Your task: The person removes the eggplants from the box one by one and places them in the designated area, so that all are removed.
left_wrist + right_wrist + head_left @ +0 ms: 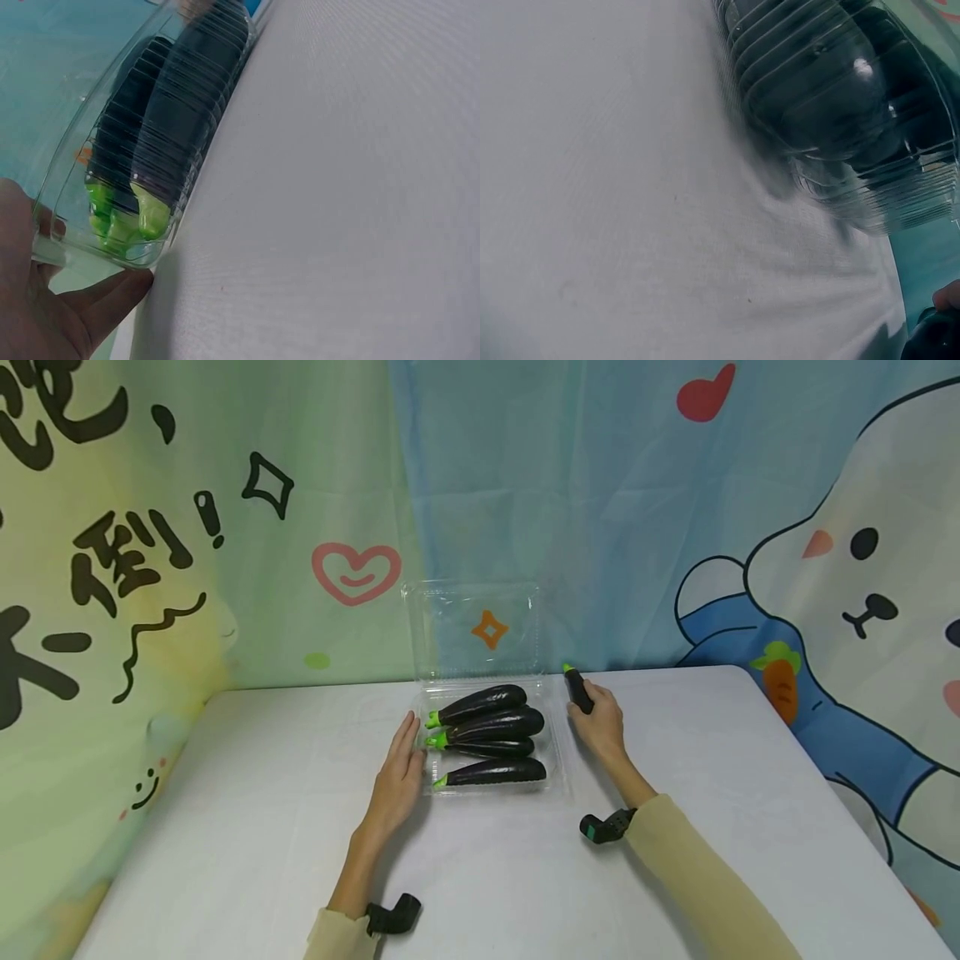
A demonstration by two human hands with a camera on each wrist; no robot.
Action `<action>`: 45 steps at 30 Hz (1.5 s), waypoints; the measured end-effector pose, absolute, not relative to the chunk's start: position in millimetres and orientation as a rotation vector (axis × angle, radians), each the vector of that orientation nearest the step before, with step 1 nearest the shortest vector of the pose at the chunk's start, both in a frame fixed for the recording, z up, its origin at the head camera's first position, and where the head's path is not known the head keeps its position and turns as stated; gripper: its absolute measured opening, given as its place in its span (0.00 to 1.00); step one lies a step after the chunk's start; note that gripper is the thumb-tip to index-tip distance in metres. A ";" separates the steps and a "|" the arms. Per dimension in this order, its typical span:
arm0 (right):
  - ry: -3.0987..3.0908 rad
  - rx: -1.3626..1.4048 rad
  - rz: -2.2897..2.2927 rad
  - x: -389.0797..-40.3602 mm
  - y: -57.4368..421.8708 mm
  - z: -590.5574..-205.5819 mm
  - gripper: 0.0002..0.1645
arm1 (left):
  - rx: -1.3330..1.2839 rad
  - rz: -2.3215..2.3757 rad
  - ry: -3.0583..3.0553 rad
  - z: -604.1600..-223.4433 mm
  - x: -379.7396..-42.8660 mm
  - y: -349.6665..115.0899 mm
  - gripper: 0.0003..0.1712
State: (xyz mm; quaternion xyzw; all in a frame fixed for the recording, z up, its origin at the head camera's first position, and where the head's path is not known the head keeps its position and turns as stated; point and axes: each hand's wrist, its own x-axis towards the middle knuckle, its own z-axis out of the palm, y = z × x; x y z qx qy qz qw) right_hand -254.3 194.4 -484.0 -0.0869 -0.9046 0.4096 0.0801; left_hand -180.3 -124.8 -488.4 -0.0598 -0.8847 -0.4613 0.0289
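Note:
A clear plastic clamshell box (553, 760) lies on the table with its lid (450, 639) standing up at the back. Inside it are several dark eggplants, the nearest eggplant (495, 772) lying a little apart from the rest, green stem ends to the left. My left hand (397, 782) rests along the box's left side, fingers extended; in the left wrist view its fingertips (139, 277) are at the box's corner. To the right of the box, my right hand (602, 724) grips another eggplant (578, 690), its green end pointing away. Only a bit of this eggplant (932, 335) shows in the right wrist view.
The white-covered table (495, 877) ends at a back edge just behind the box. A printed cloth backdrop (480, 468) hangs behind it, close to the raised lid. Each wrist carries a small black camera.

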 end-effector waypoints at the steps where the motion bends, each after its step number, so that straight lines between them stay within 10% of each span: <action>1: -2.708 -0.263 1.225 -254.9 194.0 -484.9 0.36 | -0.185 -1.426 -2.730 -488.6 -180.1 -124.8 0.30; 45: -2.778 -0.233 1.202 -258.9 191.2 -489.6 0.38 | -0.176 -1.417 -2.733 -487.5 -181.0 -124.4 0.30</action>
